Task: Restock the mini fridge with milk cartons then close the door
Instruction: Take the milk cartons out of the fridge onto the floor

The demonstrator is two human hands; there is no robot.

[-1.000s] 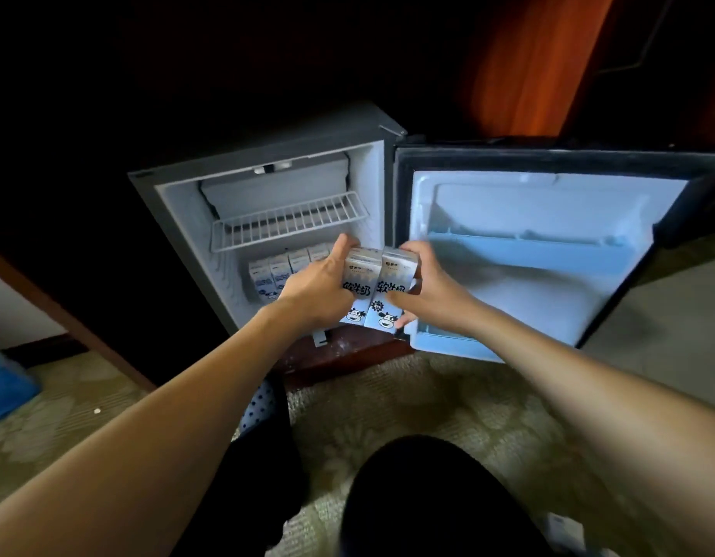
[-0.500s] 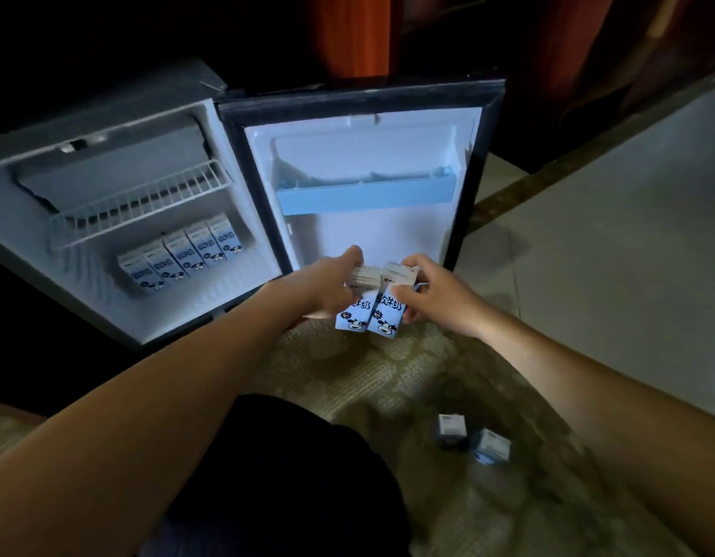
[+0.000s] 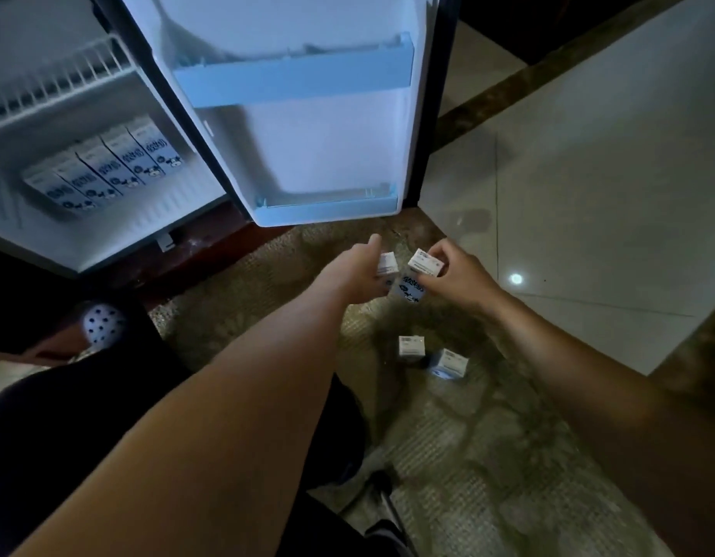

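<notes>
Your left hand [image 3: 359, 275] grips one small white-and-blue cardboard milk carton [image 3: 387, 264], fingers wrapped round its side, thumb up. Your right hand [image 3: 456, 275] pinches a second matching carton [image 3: 422, 271] by its white top; the blue face with black cow print points down-left. Both are centre frame, over the patterned beige carpet [image 3: 488, 456], just below the bottom edge of the open fridge door [image 3: 327, 154]. The two held cartons look to be touching, but blur makes that hard to call.

Two loose cartons [image 3: 411, 347] stand on the carpet below your right hand, close together. In the white mini fridge [image 3: 179, 195], upper left of the frame, a row of the same cartons [image 3: 106, 166] sits side by side on the floor of the cabinet under the white wire rack [image 3: 54, 78]. A pale blue plastic door shelf [image 3: 295, 80] runs across the door.
</notes>
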